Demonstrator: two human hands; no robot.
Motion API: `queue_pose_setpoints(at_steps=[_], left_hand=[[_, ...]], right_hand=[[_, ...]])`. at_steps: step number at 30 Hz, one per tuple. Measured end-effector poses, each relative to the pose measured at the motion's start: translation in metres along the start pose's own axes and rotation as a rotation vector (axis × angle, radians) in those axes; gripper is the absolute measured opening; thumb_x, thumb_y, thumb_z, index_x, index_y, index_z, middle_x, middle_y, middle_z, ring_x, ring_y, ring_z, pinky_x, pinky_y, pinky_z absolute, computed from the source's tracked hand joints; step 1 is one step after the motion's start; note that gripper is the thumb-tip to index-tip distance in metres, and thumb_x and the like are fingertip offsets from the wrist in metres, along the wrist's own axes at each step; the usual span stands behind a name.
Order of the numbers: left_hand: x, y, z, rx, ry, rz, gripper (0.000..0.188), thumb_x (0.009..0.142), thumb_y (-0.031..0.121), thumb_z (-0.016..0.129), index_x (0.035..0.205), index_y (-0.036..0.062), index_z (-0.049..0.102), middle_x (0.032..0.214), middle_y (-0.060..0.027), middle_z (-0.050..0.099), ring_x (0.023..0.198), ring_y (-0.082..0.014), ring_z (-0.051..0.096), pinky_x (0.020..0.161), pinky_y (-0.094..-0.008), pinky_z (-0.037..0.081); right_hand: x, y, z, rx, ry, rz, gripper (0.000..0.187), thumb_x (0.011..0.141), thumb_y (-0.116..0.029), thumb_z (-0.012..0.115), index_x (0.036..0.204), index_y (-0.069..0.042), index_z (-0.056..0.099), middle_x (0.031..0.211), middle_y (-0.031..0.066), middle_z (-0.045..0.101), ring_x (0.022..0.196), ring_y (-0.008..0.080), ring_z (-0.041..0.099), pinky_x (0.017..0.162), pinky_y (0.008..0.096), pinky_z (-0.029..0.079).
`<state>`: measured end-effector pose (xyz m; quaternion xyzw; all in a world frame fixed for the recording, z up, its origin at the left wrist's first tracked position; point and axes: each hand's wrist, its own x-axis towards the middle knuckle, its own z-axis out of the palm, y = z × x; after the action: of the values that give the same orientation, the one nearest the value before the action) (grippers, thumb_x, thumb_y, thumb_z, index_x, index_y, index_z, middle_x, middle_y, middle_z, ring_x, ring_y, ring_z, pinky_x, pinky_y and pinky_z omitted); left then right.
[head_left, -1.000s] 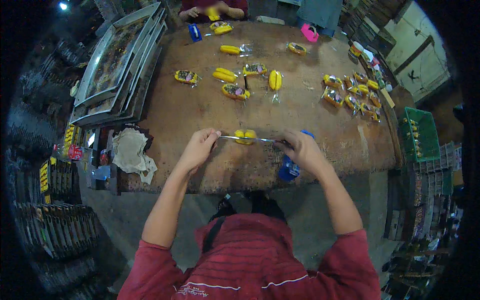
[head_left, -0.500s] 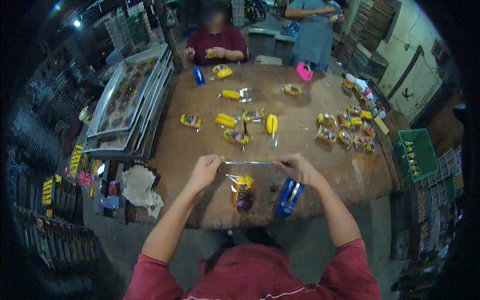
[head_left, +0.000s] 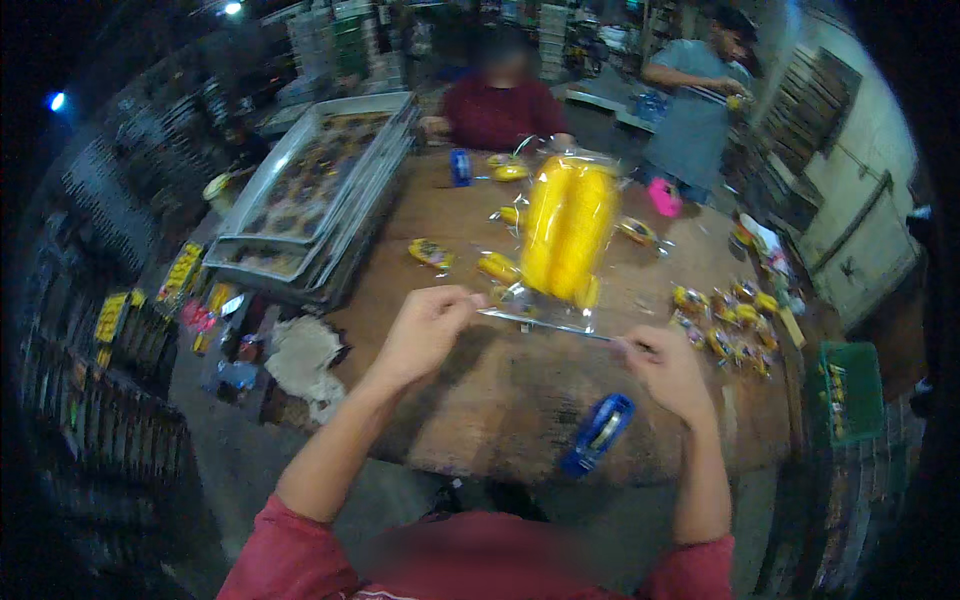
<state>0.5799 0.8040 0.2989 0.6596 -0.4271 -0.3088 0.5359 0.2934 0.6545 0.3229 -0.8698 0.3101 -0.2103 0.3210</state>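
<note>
A long yellow bread roll in a clear plastic bag is in the air above the table, its yellow ribbed side facing me. My left hand pinches one end of the bag's narrow, stretched edge. The other end is pinched by my right hand, so the edge runs taut between them, below the roll. Nearest my right hand on the tabletop lies a blue tape dispenser. Behind the raised bag are several small wrapped breads, such as a wrapped bread at the left; some are partly hidden.
Stacked metal trays stand at the left, with a pale cloth nearer me. A pile of wrapped breads lies right on the wooden table, and a green crate sits beyond. Two people are across the table.
The bagged roll has swung up from near the table, turning from its dark-topped side to its yellow side. Both hands still grip the bag's edge. My view has shifted.
</note>
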Motion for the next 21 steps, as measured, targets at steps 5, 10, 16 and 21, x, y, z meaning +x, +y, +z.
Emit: queue_pose_setpoints(at_steps=[5,10,16,21], left_hand=[[0.004,0.002,-0.004,-0.049,-0.020,0.066,0.030,0.100,0.023,0.061,0.093,-0.0044,0.070,0.076,-0.0008,0.064,0.074,-0.0095,0.055,0.067,-0.0304,0.046],[0.002,-0.008,-0.016,-0.119,0.009,0.144,0.034,0.100,0.026,0.061,0.077,0.0014,0.063,0.067,0.0055,0.052,0.066,-0.0037,0.044,0.058,-0.0285,0.037],[-0.027,-0.032,-0.035,-0.111,-0.006,0.050,0.037,0.101,0.030,0.059,0.077,0.0025,0.062,0.063,0.0014,0.049,0.063,-0.0067,0.045,0.055,-0.0345,0.038],[-0.037,-0.072,-0.040,0.059,0.044,0.256,0.030,0.099,0.027,0.058,0.085,0.0006,0.061,0.070,-0.0163,0.059,0.065,-0.0271,0.058,0.062,-0.0427,0.045]], right_hand=[[0.012,-0.016,-0.001,-0.208,-0.008,-0.109,0.026,0.094,-0.022,0.068,0.086,0.002,0.070,0.071,0.0166,0.066,0.063,0.0187,0.061,0.060,0.0348,0.045],[0.007,-0.037,0.013,-0.139,0.073,-0.086,0.028,0.095,-0.022,0.068,0.081,0.002,0.067,0.062,0.0094,0.055,0.059,0.0129,0.050,0.057,0.0321,0.039],[0.006,-0.048,0.026,-0.153,0.012,-0.081,0.028,0.096,-0.018,0.067,0.077,0.002,0.066,0.061,0.0030,0.056,0.059,0.0101,0.046,0.056,0.0299,0.036],[0.000,-0.048,0.054,-0.038,-0.091,0.064,0.029,0.097,-0.019,0.068,0.080,0.004,0.069,0.065,0.0009,0.059,0.063,0.0064,0.047,0.058,0.0267,0.037]])
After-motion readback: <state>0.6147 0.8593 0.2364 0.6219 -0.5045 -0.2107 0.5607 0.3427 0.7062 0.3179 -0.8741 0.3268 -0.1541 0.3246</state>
